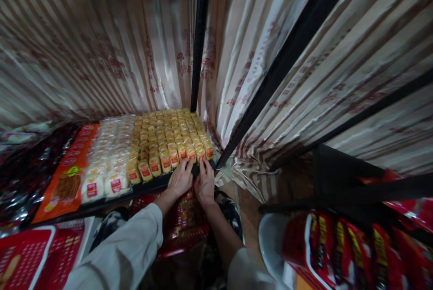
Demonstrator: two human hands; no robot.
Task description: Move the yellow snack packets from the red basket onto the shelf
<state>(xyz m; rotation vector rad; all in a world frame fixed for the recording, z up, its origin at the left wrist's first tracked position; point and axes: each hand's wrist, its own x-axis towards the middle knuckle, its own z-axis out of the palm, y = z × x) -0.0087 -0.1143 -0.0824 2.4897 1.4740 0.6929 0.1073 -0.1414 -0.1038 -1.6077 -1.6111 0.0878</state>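
Note:
Rows of small yellow snack packets (165, 159) with red labels stand closely packed on a low black shelf (149, 186). My left hand (181, 177) reaches the front row near its right end, fingers bent and closed on a yellow packet. Beside it, my right hand (204, 182) has its fingertips together on another packet close to the corner. Its thumb side faces my left hand. To the left of the yellow rows lie white packets in clear wrap (115, 182). Under my forearms is a red bag (184, 224), with yellowish packets showing in it.
An orange snack package (67, 181) and dark shiny packs (23, 181) lie farther left. Red baskets (25, 254) stand at lower left. A red basket of red packs (348, 254) sits at lower right. Black posts (257, 105) rise before striped curtains (135, 42).

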